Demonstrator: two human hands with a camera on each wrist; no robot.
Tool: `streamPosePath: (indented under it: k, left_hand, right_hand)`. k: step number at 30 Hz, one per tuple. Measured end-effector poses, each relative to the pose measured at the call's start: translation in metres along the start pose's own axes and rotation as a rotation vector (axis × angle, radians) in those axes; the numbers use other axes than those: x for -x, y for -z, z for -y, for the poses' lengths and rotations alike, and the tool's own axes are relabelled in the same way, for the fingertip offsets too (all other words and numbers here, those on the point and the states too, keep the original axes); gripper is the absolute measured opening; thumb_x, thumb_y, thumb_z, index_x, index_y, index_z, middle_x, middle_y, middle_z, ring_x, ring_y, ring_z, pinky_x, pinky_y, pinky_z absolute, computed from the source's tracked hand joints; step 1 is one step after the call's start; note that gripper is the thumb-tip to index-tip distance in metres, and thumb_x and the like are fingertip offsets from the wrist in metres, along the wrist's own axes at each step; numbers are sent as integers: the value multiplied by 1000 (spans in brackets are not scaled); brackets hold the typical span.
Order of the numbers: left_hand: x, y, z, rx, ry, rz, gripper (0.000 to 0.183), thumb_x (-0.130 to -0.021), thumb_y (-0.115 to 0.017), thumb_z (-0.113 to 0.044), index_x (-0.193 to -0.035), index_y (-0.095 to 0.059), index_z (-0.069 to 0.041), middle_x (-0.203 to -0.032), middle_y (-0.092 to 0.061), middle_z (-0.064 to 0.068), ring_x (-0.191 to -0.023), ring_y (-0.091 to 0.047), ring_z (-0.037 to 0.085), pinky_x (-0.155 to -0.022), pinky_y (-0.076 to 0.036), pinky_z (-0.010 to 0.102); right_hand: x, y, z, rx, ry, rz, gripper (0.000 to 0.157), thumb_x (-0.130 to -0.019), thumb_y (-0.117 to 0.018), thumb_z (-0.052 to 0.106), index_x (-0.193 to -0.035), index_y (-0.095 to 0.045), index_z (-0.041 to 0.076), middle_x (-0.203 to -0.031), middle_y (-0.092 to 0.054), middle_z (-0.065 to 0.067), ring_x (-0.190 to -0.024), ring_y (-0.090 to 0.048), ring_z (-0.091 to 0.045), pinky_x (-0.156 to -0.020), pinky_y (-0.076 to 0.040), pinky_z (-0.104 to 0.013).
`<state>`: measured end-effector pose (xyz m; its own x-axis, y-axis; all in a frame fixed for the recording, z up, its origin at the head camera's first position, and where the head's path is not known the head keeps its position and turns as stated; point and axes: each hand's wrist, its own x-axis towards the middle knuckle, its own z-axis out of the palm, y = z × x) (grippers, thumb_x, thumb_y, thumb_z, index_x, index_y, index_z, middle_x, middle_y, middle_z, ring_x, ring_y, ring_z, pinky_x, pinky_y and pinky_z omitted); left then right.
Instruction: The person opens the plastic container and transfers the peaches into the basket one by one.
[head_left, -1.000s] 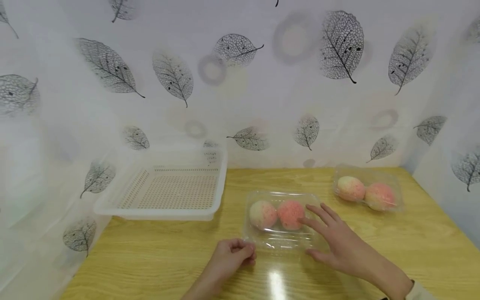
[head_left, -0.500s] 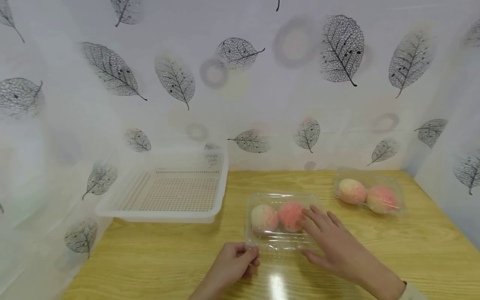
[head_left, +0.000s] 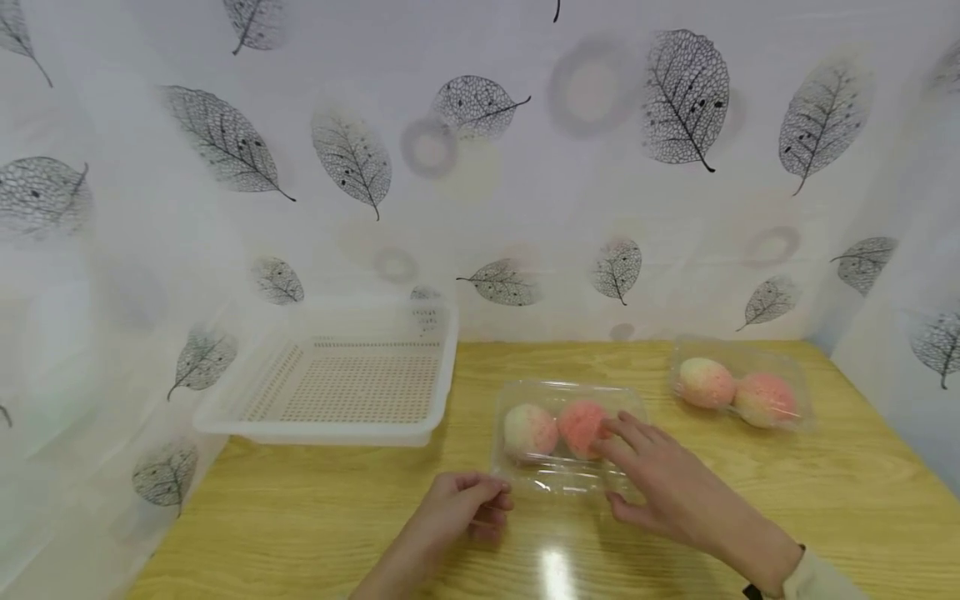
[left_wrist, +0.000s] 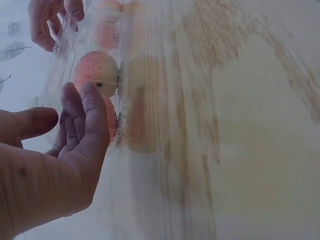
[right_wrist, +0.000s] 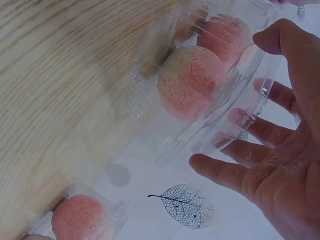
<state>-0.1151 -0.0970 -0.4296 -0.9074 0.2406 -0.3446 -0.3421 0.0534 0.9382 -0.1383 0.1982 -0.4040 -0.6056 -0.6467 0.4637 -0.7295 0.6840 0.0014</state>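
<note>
A clear plastic clamshell box [head_left: 555,481] stands on the table with two round pink-and-cream peaches [head_left: 530,430] side by side inside. My left hand [head_left: 457,510] is at its near left corner. In the left wrist view the thumb stands apart from the loosely bent fingers [left_wrist: 92,107], and nothing is between them. My right hand [head_left: 671,487] reaches over the box's right end, fingers spread. The right wrist view shows those fingertips [right_wrist: 200,162] right at the clear lid [right_wrist: 235,117], with the thumb near the box's front edge.
A second clear box [head_left: 798,387] with two peaches lies at the back right. A white perforated basket [head_left: 441,400] sits at the back left of the wooden table [head_left: 360,508]. Behind it hangs a leaf-patterned curtain [head_left: 525,208].
My left hand's thumb and fingers have parted at the box's corner, and the hand has drawn slightly left. The right hand has stayed over the box's right end, shifting slightly.
</note>
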Motion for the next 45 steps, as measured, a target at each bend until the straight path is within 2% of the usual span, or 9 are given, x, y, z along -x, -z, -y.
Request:
streamPosePath:
  k: [9, 16, 19, 23, 25, 29, 35, 40, 45]
  left_hand:
    - [-4, -6, 0, -16, -9, -41, 25, -99, -67, -19, -111, -65, 3, -98, -76, 9, -78, -70, 11, -71, -63, 30]
    - [-8, -13, 0, -40, -7, -59, 25, -99, -67, -21, -109, -64, 2, -95, -76, 8, -73, -68, 10, -67, -63, 30]
    - [-8, -16, -2, -137, -55, -81, 24, -99, -67, -22, -104, -65, 0, -86, -74, 6, -66, -65, 9, -62, -61, 28]
    - [-6, -20, -5, -404, -146, -148, 23, -98, -63, -31, -96, -66, -8, -74, -69, 4, -61, -60, 11, -57, -52, 26]
    - [-5, -21, -6, -543, -174, -190, 26, -99, -60, -36, -94, -65, -11, -75, -67, 3, -66, -60, 14, -60, -48, 30]
    - [-3, -23, -9, -687, -178, -214, 34, -102, -54, -42, -99, -65, -10, -92, -68, 4, -85, -63, 20, -69, -51, 39]
    - [-6, -25, -11, -739, -156, -235, 37, -103, -50, -41, -101, -66, -7, -98, -71, 8, -89, -66, 22, -74, -54, 42]
    - [-7, -26, -13, -738, -147, -272, 34, -101, -49, -36, -97, -65, -7, -84, -65, 5, -77, -59, 20, -66, -48, 38]
    - [-9, -27, -11, -750, -163, -282, 32, -102, -48, -35, -87, -60, -10, -74, -57, 4, -67, -51, 20, -59, -40, 35]
  right_hand:
    - [-1, -1, -2, -15, -16, 5, 55, -69, -84, 20, -120, -66, 17, -126, -66, -8, -119, -65, -41, -92, -57, -57]
    - [-1, -1, -3, -15, -12, 4, 56, -67, -83, 20, -120, -66, 19, -125, -66, -6, -119, -65, -41, -91, -57, -56]
    - [-2, -1, -3, -13, -13, -1, 55, -66, -83, 20, -119, -66, 19, -123, -66, -5, -119, -65, -39, -91, -58, -55]
    - [-3, -1, -2, -11, -20, 3, 54, -66, -84, 21, -118, -67, 19, -123, -66, -5, -118, -65, -39, -89, -58, -55]
    - [-3, -1, -2, -9, -18, 3, 54, -66, -84, 21, -118, -67, 19, -123, -66, -5, -118, -66, -39, -89, -58, -55]
    - [-3, -1, -2, -3, -4, -13, 54, -65, -84, 21, -116, -67, 20, -120, -65, -2, -115, -66, -33, -86, -59, -50]
    - [-5, 0, -3, 4, 16, -28, 51, -66, -83, 22, -114, -67, 19, -119, -65, -1, -113, -66, -31, -85, -59, -49]
    - [-6, -1, -4, -11, 33, -27, 47, -70, -83, 22, -114, -67, 17, -122, -67, -3, -116, -67, -38, -89, -59, -53]
    - [-6, -2, -2, 3, 30, -20, 45, -70, -83, 24, -112, -67, 16, -121, -67, -4, -116, -67, -39, -86, -59, -56]
